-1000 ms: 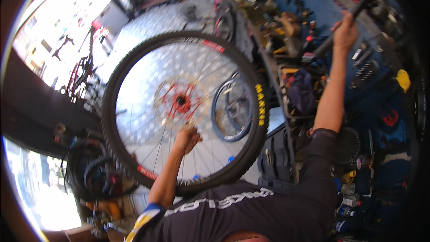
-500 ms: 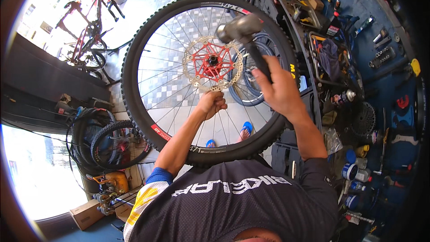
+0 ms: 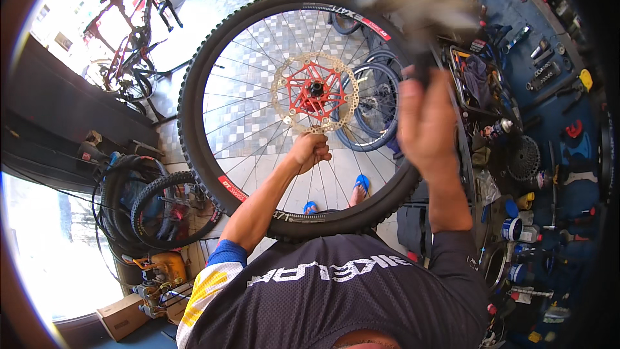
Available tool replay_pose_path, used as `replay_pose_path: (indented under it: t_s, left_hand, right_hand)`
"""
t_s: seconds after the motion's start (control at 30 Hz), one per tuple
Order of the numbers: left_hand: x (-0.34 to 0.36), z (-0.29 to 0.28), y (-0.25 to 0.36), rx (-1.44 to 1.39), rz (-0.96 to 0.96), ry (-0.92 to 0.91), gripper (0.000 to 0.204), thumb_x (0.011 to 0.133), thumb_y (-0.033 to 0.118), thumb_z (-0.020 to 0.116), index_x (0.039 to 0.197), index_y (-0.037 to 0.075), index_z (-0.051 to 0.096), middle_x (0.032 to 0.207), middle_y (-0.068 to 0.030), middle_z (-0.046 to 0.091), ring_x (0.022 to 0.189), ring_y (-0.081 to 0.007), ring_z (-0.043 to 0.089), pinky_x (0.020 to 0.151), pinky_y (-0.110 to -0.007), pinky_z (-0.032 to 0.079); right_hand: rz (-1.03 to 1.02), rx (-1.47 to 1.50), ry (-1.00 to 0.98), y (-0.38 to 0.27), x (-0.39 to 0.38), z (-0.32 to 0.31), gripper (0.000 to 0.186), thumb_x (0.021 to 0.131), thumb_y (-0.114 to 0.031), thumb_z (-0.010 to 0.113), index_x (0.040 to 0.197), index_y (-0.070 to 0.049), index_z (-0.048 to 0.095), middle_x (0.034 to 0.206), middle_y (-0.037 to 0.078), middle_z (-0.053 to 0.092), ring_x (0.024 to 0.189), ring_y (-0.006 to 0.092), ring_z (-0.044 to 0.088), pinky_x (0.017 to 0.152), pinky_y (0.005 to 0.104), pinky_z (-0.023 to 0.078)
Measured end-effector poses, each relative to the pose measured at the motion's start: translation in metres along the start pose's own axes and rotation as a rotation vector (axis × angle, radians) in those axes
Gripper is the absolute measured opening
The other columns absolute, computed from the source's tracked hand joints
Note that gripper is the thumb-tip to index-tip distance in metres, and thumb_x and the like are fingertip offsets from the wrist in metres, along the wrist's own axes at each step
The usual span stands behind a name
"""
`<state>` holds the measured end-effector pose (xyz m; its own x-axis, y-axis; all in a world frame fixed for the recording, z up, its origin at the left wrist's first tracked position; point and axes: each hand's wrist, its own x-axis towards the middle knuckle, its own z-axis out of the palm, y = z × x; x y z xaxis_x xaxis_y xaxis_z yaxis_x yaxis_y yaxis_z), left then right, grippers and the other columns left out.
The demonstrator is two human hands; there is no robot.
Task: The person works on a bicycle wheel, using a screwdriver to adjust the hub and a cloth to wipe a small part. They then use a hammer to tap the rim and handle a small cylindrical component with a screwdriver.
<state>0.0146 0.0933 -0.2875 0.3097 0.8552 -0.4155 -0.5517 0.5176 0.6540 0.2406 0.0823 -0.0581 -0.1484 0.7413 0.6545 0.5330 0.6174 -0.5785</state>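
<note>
A bicycle wheel [image 3: 194, 126] with a black knobby tyre and thin spokes stands in front of my body. At its hub is a disc brake rotor [image 3: 298, 94] with a red centre and a pale perforated ring. My left hand [image 3: 310, 151] is closed just under the rotor's lower edge, among the spokes; what its fingers hold is hidden. My right hand [image 3: 431, 119] grips the dark handle of a hammer [image 3: 429, 8], raised to the right of the wheel. Hammer and right hand are smeared by motion.
A workbench with tools and bottles [image 3: 513, 229] runs along the right. Other wheels [image 3: 169, 210] lean at the lower left, near a cardboard box [image 3: 123, 315]. A bicycle frame [image 3: 132, 45] stands at the far left. My feet in blue sandals [image 3: 361, 185] show through the spokes.
The hammer has swung from over the rotor up and to the right, with my right hand. The wheel has shifted slightly in view; my left hand keeps its place below the rotor.
</note>
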Motion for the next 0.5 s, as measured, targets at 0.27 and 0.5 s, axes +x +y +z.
replay_pose_path:
  t_s: [0.27, 0.5]
  left_hand:
    - [-0.004, -0.005, 0.006, -0.016, -0.012, 0.002, 0.029, 0.094, 0.001, 0.055, 0.074, 0.016, 0.042, 0.065, 0.0045, 0.033, 0.056, -0.0116, 0.037, 0.065, -0.038, 0.046]
    - [-0.014, -0.014, 0.002, 0.010, 0.000, -0.010, 0.032, 0.094, 0.000, 0.054, 0.073, 0.017, 0.038, 0.067, 0.0047, 0.031, 0.056, -0.0111, 0.035, 0.065, -0.038, 0.046]
  right_hand:
    - [0.086, -0.240, -0.417, 0.039, -0.023, 0.047, 0.028, 0.110, -0.032, 0.053, 0.112, -0.004, 0.049, 0.074, 0.026, 0.068, 0.067, 0.0497, 0.067, 0.057, 0.0587, 0.050]
    - [-0.061, -0.002, 0.012, -0.038, 0.006, -0.010, 0.027, 0.108, -0.027, 0.062, 0.119, -0.004, 0.057, 0.070, 0.019, 0.066, 0.066, 0.0428, 0.070, 0.056, 0.0479, 0.051]
